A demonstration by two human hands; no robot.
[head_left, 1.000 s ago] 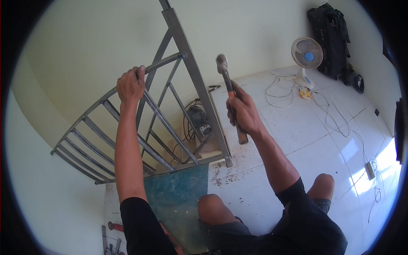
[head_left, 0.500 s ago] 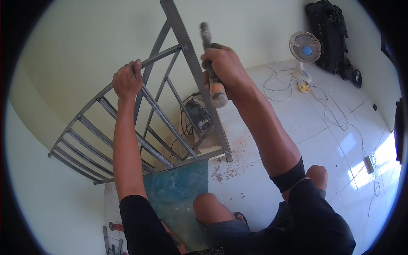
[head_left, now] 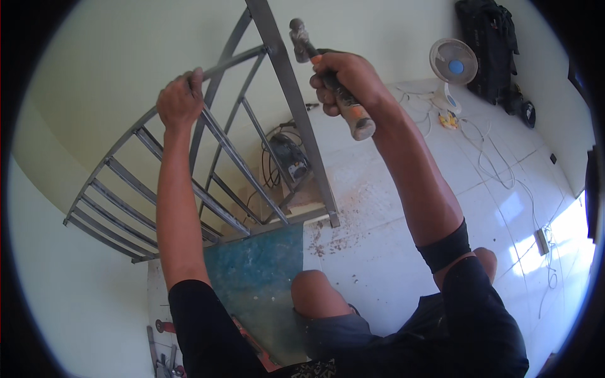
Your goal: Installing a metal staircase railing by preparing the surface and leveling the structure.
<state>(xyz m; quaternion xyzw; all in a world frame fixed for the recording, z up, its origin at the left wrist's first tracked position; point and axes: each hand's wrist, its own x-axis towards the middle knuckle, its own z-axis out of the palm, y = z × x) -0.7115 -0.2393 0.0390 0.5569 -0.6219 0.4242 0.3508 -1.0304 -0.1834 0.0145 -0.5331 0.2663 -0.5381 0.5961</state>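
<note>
A grey metal frame point(head_left: 292, 107) with a curved top rail and several bars stands upright ahead of me. My left hand point(head_left: 179, 101) is closed around its top rail. In my right hand point(head_left: 348, 77) is a ball-peen hammer point(head_left: 355, 116), gripped around the middle of its dark handle. The hammer's head points up and away, close to the frame's thick post but apart from it. Its worn handle end, with an orange band, tilts down toward me. Part of the top rail is hidden behind my left hand.
Behind the frame sits a dark machine with cables point(head_left: 291, 157). A green sheet point(head_left: 258, 271) lies under the frame's near edge. To the right are a white fan point(head_left: 452, 63), a black bag point(head_left: 485, 50) and loose cords point(head_left: 488, 157). Tools with a red part point(head_left: 165, 326) lie at lower left.
My right hand and the hammer have moved right and slightly up, and the hammer's head has tilted further left. The left hand keeps its hold on the rail.
</note>
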